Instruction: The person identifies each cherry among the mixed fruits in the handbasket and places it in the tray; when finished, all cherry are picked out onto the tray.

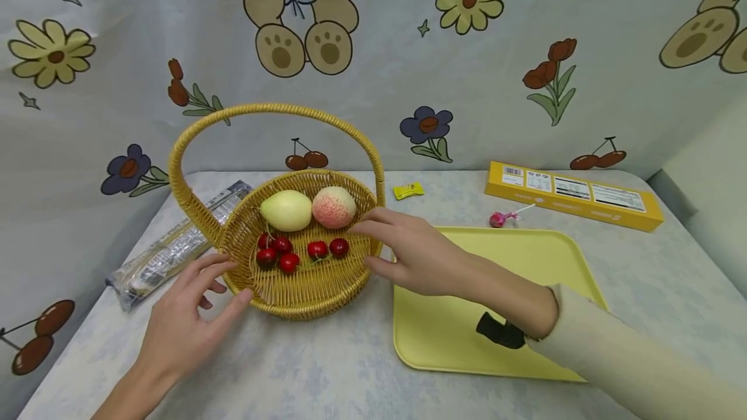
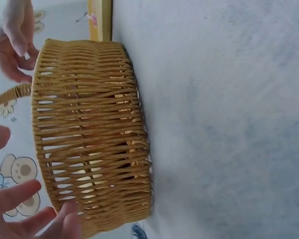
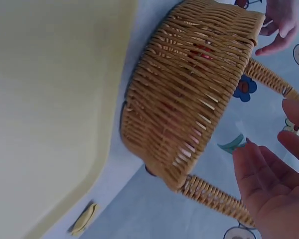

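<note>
A round wicker basket (image 1: 309, 306) with a tall arched handle stands on the table. Inside are a pale yellow pear (image 1: 286, 210), a pink-speckled peach (image 1: 334, 207), a cluster of several dark red cherries (image 1: 283, 245) and a pair of cherries (image 1: 318, 250). My left hand (image 1: 189, 316) is beside the basket's left front, fingers loosely bent; the left wrist view has its fingertips near the woven wall (image 2: 89, 129). Over the basket's right rim hovers my right hand (image 1: 408, 251), relaxed, with no held object visible. In the right wrist view its fingers (image 3: 251, 167) appear apart from the basket.
A yellow tray (image 1: 443, 342) lies right of the basket under my right forearm, with a black object (image 1: 500, 331) on it. Behind are a yellow wrapped candy (image 1: 408, 190), a lollipop (image 1: 498, 219) and a long yellow box (image 1: 574, 196). A clear-wrapped packet (image 1: 175, 251) lies left.
</note>
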